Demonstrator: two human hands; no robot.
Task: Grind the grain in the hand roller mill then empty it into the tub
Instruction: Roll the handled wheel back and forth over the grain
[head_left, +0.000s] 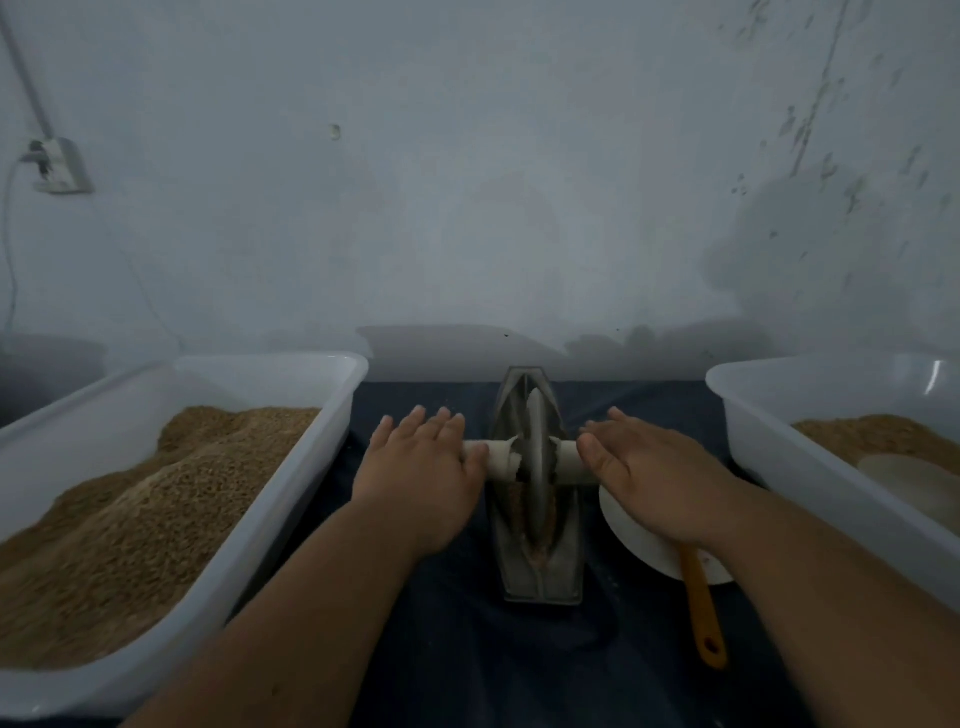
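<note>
Nearest the person, in front of the hand roller mill (540, 566), the dark-covered counter (441, 649) is carrying everything. Just right of the mill's near end, an orange-handled tool (701, 613) is lying with its head in a white dish (628, 530), probably kept close for brushing out the meal.

The mill is sitting between the two forearms, a narrow boat-shaped metal trough pointing away from the person. Its upright wheel (537, 452) is standing in the trough's groove, with a pale axle (496, 460) sticking out to both sides. The left hand (421, 467) is lying flat on the axle left of the wheel and the right hand (654, 478) flat on it right of the wheel. On both, the fingers are straight and spread, gripping nothing. Pressing with the palms this way is likely letting the axle turn under them while the wheel is rolling along the groove. Brownish grain (519, 499) is showing in the groove on the near side of the wheel, looking partly crushed, so grinding seems to be under way.

Left of the mill, a white tub (291, 493) is holding a deep heap of tan whole grain (130, 519). Right of the mill, a second tub (779, 457) is holding a shallower tan layer (872, 436), probably the ground product's destination.

Beyond the mill, a pale wall (467, 208) is rising, with a socket (57, 166) far to the left.
</note>
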